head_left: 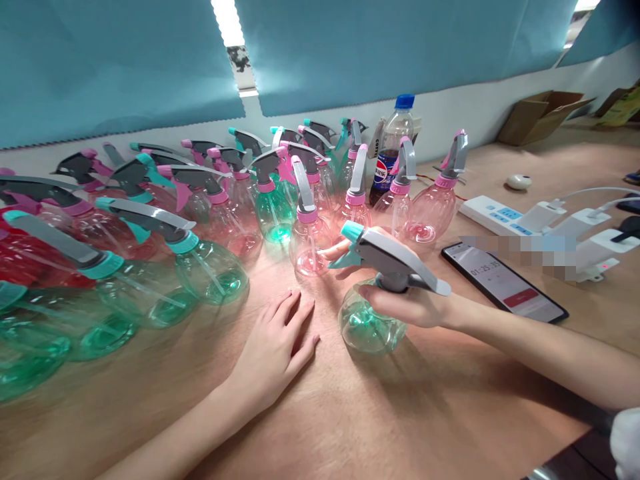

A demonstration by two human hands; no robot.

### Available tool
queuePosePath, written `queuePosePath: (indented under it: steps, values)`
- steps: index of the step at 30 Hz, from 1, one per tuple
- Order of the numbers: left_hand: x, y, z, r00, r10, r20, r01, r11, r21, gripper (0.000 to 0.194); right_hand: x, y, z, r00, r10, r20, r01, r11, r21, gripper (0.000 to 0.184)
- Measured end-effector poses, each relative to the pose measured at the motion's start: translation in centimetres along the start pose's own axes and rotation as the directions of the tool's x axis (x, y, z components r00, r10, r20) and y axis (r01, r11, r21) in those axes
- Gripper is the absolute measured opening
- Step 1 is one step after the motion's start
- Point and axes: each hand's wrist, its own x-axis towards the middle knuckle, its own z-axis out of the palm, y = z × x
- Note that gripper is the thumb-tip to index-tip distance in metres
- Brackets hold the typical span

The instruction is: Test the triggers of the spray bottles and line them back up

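Observation:
My right hand (420, 307) is wrapped around the neck of a clear green spray bottle (373, 327) with a grey and turquoise trigger head. Its thumb lies across the front, while the fingers are partly hidden behind the trigger. The bottle tilts slightly, and I cannot tell whether its base touches the table. To its left, my left hand (280, 343) rests palm down on the tabletop, fingers spread, holding nothing. Just beyond both hands stands a pink spray bottle (313, 247) with a grey head. A green spray bottle (213, 270) stands left of it.
Several more pink, red and green spray bottles crowd the left and back of the wooden table (320, 420). A cola bottle (385, 163) stands behind them. At right lie a phone (500, 277) showing a timer, a power strip (500, 213) with chargers, and a cardboard box (535, 120).

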Motion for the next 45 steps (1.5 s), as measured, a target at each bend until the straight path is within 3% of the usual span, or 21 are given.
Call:
queuePosePath:
  steps: [12, 19, 25, 36, 45]
  values:
    - [0.0, 0.0, 0.0, 1.0, 0.009, 0.006, -0.009, 1.0, 0.026, 0.047, -0.1, 0.2, 0.3, 0.999, 0.025, -0.038, -0.025, 1.0, 0.009, 0.044]
    - [0.1, 0.0, 0.0, 1.0, 0.006, 0.012, -0.007, 1.0, 0.03, 0.047, -0.1, 0.4, 0.5, 0.999, 0.003, -0.054, 0.004, 0.993, 0.115, 0.047]
    - [0.0, 0.0, 0.1, 1.0, -0.003, 0.005, 0.003, 1.0, 0.018, 0.047, 0.0, 0.2, 0.3, 0.998, 0.038, -0.041, -0.035, 0.998, 0.052, 0.052]
    - [0.0, 0.0, 0.0, 1.0, 0.028, 0.0, -0.028, 0.999, 0.038, 0.047, 0.1, 0.1, 0.3, 0.997, 0.068, -0.043, -0.066, 0.996, 0.054, 0.042]
    - [0.1, -0.1, 0.1, 1.0, 0.026, -0.004, -0.026, 0.999, 0.029, 0.047, 0.4, -0.7, 0.3, 0.995, 0.087, -0.049, -0.09, 0.994, -0.06, 0.034]
